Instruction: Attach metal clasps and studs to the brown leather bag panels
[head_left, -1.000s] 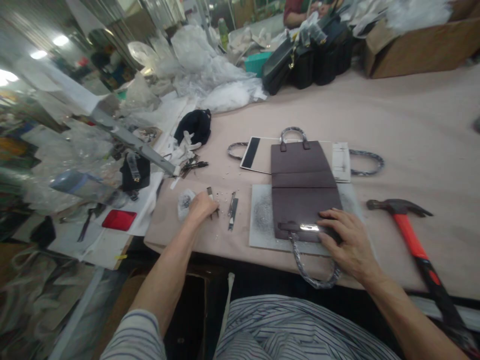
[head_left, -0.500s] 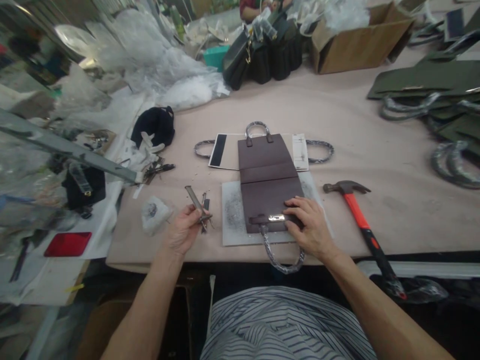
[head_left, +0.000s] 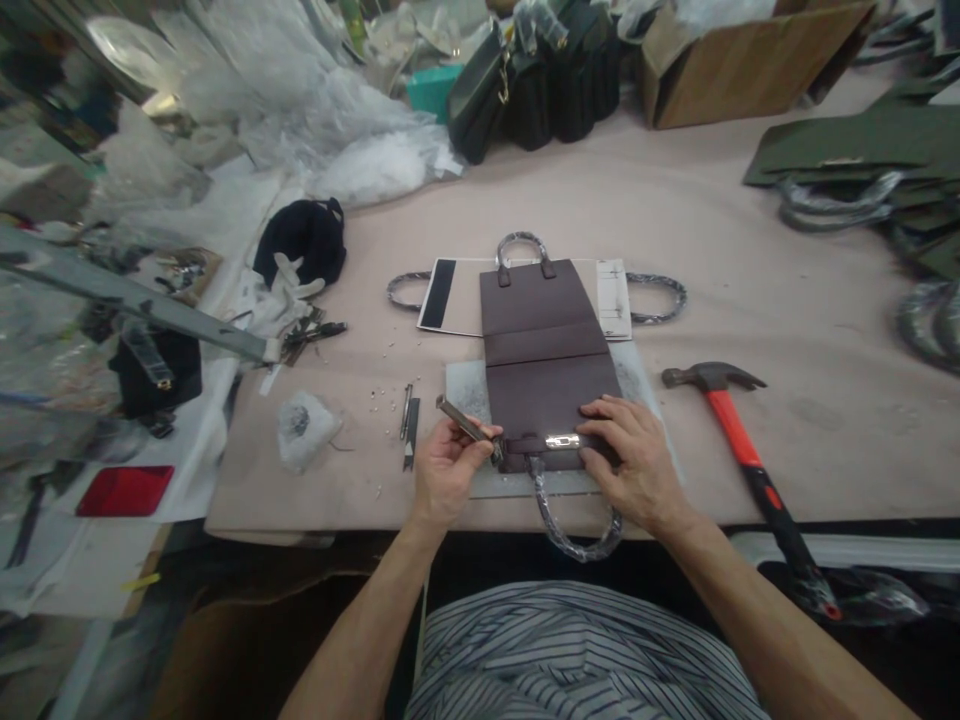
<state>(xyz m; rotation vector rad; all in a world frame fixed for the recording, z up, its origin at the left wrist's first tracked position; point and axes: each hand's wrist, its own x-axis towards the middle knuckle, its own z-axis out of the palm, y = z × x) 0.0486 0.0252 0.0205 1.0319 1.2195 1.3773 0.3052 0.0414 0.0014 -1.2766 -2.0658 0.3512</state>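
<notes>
A dark brown handbag (head_left: 551, 385) lies flat and unfolded over a grey slab (head_left: 469, 378), with its plastic-wrapped handle (head_left: 574, 545) over the table's front edge. My left hand (head_left: 446, 465) pinches a slim metal bar-like tool (head_left: 463, 418), its lower end at the left end of the bag's strap. At the strap's other side, my right hand (head_left: 634, 465) grips the bag, thumb and fingers curved around the strap next to a shiny metal clasp (head_left: 562, 441). To the left lie a thin metal rod (head_left: 406, 412) and a dark flat strip (head_left: 412, 430).
A claw hammer (head_left: 727, 420) with a red and black handle lies at right. Small bits and a white plastic bag (head_left: 306, 430) are at left. Black bags (head_left: 536, 95), a cardboard box (head_left: 757, 65) and green bag pieces (head_left: 847, 145) occupy the back and right.
My left hand has moved right with the metal tool, from beside the slab to the bag's strap. My right hand keeps its place on the bag. The camera view has shifted slightly.
</notes>
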